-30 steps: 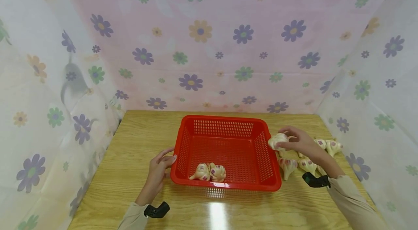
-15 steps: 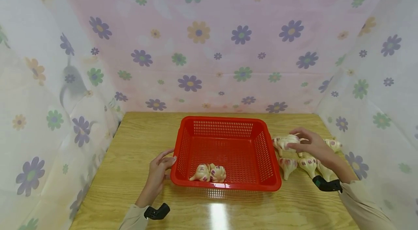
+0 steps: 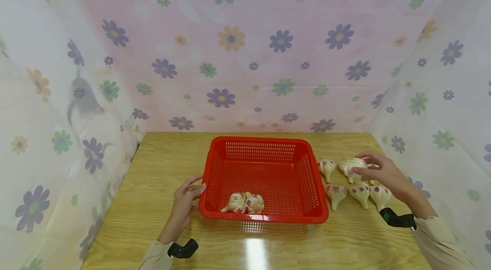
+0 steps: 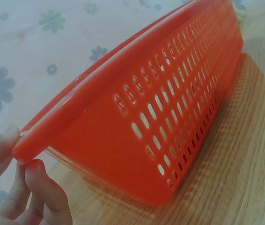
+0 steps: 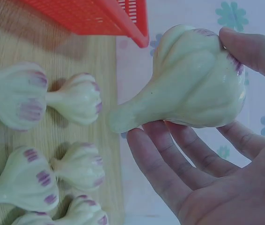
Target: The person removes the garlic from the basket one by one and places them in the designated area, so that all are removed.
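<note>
A red perforated plastic basket (image 3: 264, 214) stands on the table, with two garlic bulbs (image 3: 235, 202) lying near its front wall. At its left side my left hand (image 3: 183, 204) pinches the rim (image 4: 67, 110) between thumb and fingers. To the right of the basket my right hand (image 3: 389, 176) holds another garlic bulb (image 5: 198, 77), thumb on one side and fingers on the other. That bulb is above the table, apart from the basket. Below and around it lie several more garlic bulbs (image 3: 359, 193), some partly hidden by the right hand in the head view.
The wooden table (image 3: 168, 155) carries everything. Flower-patterned cloth (image 3: 249, 48) closes off the back and both sides. A garlic bulb (image 3: 327, 168) lies close to the basket's right wall.
My right hand has moved to the right, away from the basket's edge, still holding the garlic bulb. The left hand and the basket stay in place.
</note>
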Demonstrator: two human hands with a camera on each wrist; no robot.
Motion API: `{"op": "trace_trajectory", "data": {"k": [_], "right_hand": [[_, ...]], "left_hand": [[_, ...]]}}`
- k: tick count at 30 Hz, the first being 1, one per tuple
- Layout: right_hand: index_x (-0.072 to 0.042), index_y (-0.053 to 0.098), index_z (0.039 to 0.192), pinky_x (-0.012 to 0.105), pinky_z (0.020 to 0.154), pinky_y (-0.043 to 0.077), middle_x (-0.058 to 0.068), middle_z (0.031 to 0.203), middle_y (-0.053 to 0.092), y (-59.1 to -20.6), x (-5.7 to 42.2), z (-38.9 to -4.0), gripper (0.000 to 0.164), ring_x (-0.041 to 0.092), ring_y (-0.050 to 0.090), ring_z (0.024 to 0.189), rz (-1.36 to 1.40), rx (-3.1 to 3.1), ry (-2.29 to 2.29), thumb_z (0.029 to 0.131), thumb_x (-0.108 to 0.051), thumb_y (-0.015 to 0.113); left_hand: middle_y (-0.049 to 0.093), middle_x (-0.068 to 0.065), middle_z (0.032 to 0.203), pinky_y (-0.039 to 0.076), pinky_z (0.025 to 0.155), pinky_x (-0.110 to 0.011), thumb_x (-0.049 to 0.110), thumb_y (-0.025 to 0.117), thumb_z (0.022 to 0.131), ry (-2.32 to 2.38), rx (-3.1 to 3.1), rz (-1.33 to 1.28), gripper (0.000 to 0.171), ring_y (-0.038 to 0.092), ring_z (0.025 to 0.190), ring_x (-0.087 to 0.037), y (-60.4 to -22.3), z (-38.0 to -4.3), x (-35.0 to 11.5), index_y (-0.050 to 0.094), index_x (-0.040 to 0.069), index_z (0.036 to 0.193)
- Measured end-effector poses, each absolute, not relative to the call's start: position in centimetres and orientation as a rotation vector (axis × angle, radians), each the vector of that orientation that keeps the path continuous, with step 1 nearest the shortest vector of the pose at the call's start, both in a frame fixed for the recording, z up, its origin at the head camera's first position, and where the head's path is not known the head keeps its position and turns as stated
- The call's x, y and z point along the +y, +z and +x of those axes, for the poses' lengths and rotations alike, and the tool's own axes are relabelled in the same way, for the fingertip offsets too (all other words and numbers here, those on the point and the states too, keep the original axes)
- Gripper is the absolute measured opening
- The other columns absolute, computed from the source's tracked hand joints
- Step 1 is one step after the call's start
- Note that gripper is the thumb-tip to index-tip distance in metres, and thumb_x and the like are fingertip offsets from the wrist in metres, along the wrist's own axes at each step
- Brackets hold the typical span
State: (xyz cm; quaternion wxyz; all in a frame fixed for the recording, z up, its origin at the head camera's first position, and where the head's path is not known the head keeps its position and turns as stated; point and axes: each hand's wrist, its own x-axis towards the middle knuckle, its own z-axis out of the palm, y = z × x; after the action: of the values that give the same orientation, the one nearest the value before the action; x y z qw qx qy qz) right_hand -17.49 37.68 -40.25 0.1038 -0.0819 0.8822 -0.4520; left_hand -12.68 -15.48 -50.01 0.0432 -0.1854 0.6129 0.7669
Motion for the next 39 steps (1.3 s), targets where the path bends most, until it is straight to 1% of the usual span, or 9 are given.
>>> {"op": "trace_trajectory", "data": {"k": [8,12,18,24,28,32,36,37,39], "right_hand": [[0.002,0.033,0.138,0.035,0.07,0.054,0.025,0.13,0.04,-39.8,39.5,-16.9,0.054,0.02,0.064,0.088,-0.186,2.629,-1.31,0.096,-0.025,0.056],[0.002,0.032,0.137,0.035,0.071,0.055,0.028,0.13,0.039,-39.7,40.4,-16.7,0.054,0.013,0.063,0.088,-0.147,2.63,-1.301,0.097,-0.026,0.055],[-0.002,0.033,0.136,0.034,0.073,0.055,0.031,0.13,0.036,-40.3,42.3,-16.6,0.05,0.016,0.065,0.087,-0.088,2.616,-1.331,0.098,-0.026,0.053],[-0.013,0.038,0.131,0.034,0.073,0.055,0.028,0.125,0.037,-40.6,43.7,-16.2,0.037,0.006,0.063,0.086,-0.05,2.611,-1.377,0.098,-0.025,0.052],[-0.008,0.037,0.13,0.033,0.073,0.055,0.028,0.125,0.037,-41.0,44.8,-16.1,0.039,0.007,0.063,0.086,-0.004,2.601,-1.369,0.099,-0.026,0.051],[0.001,0.033,0.131,0.033,0.073,0.055,0.03,0.128,0.033,-41.7,45.8,-16.0,0.048,0.011,0.064,0.085,0.062,2.579,-1.366,0.099,-0.029,0.051],[0.002,0.033,0.13,0.033,0.072,0.056,0.032,0.129,0.03,-42.6,46.9,-15.7,0.048,0.012,0.064,0.083,0.117,2.569,-1.384,0.098,-0.03,0.051],[0.002,0.034,0.13,0.034,0.072,0.055,0.032,0.128,0.032,-42.8,47.2,-15.6,0.049,0.012,0.064,0.083,0.131,2.567,-1.387,0.098,-0.03,0.051],[0.0,0.034,0.13,0.035,0.073,0.055,0.024,0.122,0.041,-43.3,47.7,-15.5,0.05,0.011,0.064,0.083,0.189,2.566,-1.387,0.097,-0.033,0.053]], "left_hand": [[0.064,-0.011,0.095,0.056,0.061,-0.045,0.011,0.067,0.086,2.335,1.87,-0.571,0.039,0.066,0.081,-0.027,-49.7,-12.7,-15.6,0.059,0.013,0.125],[0.064,-0.011,0.095,0.056,0.057,-0.041,0.011,0.067,0.086,2.294,1.91,-0.569,0.04,0.066,0.079,-0.026,-49.5,-12.7,-15.7,0.059,0.013,0.125],[0.064,-0.01,0.094,0.052,0.047,-0.031,0.011,0.067,0.087,2.225,1.981,-0.572,0.039,0.065,0.073,-0.024,-49.4,-12.9,-16.0,0.059,0.013,0.125],[0.064,-0.01,0.092,0.049,0.042,-0.027,0.01,0.068,0.086,2.189,2.027,-0.577,0.038,0.062,0.067,-0.019,-49.0,-12.8,-15.9,0.06,0.013,0.123],[0.063,-0.01,0.091,0.047,0.041,-0.027,0.01,0.068,0.086,2.18,2.045,-0.569,0.038,0.056,0.063,-0.017,-48.9,-12.7,-15.8,0.06,0.012,0.123],[0.062,-0.009,0.09,0.046,0.04,-0.026,0.01,0.068,0.086,2.179,2.053,-0.57,0.039,0.054,0.061,-0.016,-48.9,-12.8,-15.6,0.059,0.011,0.124],[0.062,-0.009,0.09,0.047,0.04,-0.027,0.01,0.069,0.086,2.184,2.051,-0.564,0.04,0.055,0.059,-0.016,-49.0,-12.9,-15.6,0.059,0.011,0.126],[0.062,-0.009,0.09,0.046,0.039,-0.026,0.01,0.069,0.086,2.186,2.055,-0.559,0.041,0.056,0.059,-0.016,-49.0,-12.9,-15.5,0.059,0.01,0.126],[0.062,-0.009,0.089,0.046,0.039,-0.026,0.01,0.069,0.086,2.183,2.066,-0.556,0.04,0.055,0.058,-0.016,-49.0,-12.9,-15.5,0.059,0.01,0.125]]}}
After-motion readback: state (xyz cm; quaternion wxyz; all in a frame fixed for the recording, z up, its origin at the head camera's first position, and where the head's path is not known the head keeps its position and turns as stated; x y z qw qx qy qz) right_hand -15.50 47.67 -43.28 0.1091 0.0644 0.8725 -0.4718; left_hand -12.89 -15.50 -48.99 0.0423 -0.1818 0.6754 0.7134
